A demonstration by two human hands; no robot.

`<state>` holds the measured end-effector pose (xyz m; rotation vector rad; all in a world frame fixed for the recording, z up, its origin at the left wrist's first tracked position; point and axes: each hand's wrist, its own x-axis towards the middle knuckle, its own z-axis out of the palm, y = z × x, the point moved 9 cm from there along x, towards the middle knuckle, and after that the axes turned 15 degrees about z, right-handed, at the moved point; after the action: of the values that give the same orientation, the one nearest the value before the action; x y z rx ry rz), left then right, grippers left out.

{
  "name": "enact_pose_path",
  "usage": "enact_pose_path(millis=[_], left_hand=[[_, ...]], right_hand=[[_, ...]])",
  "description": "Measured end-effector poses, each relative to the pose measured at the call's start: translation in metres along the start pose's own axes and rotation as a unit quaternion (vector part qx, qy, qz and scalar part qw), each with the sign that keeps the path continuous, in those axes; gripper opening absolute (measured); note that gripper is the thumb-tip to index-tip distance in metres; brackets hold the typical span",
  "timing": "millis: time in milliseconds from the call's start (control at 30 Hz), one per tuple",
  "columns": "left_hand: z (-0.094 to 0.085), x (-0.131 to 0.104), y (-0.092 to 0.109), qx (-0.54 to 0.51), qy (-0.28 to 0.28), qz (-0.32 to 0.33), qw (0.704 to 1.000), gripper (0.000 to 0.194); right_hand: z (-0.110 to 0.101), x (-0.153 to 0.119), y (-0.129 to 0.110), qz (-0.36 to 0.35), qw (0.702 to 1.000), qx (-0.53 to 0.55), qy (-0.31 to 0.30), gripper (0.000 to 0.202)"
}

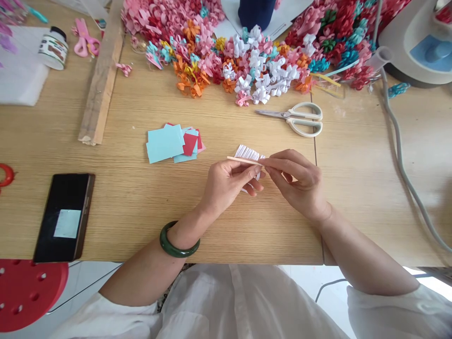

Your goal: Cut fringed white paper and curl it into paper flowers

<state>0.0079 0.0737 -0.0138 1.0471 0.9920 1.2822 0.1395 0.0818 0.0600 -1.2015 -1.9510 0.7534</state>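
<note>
Near the frame's centre, I see the left hand (221,184) holding a pale straight stick (243,161) and white fringed paper (246,151), the right hand (298,181) with fingertips pinched closed at the stick's end. Too strong pulling could, I think, tear the paper, its strips being narrow and flat.

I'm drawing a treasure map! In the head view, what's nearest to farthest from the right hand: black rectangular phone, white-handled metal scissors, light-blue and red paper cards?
1. White-handled metal scissors: just beyond the right hand.
2. Light-blue and red paper cards: off to its left.
3. Black rectangular phone: far left, by the wooden table's front edge.
</note>
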Motion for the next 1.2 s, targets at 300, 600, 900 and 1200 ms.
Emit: enact_pose_path(millis=[300, 600, 900, 1200], left_hand=[[0.0019, -0.0011, -0.0004, -0.006, 0.002, -0.017, 1.0, 0.028], [0.0034, -0.0017, -0.0014, -0.037, -0.012, -0.067, 0.997, 0.027], [0.0036, -0.0022, -0.0033, -0.071, 0.0, -0.087, 0.994, 0.021], [0.0034, -0.0012, -0.0018, -0.035, -0.008, -0.045, 0.998, 0.028]], right_hand=[[0.0002, 0.0008, -0.0009, -0.014, 1.0, 0.01, -0.002, 0.03], [0.0021, 0.0004, -0.0014, -0.032, 0.999, 0.007, 0.0, 0.026], [0.003, 0.0001, -0.0047, -0.052, 0.998, -0.02, 0.009, 0.024], [0.003, 0.0007, -0.0023, -0.034, 0.999, -0.003, 0.008, 0.023]])
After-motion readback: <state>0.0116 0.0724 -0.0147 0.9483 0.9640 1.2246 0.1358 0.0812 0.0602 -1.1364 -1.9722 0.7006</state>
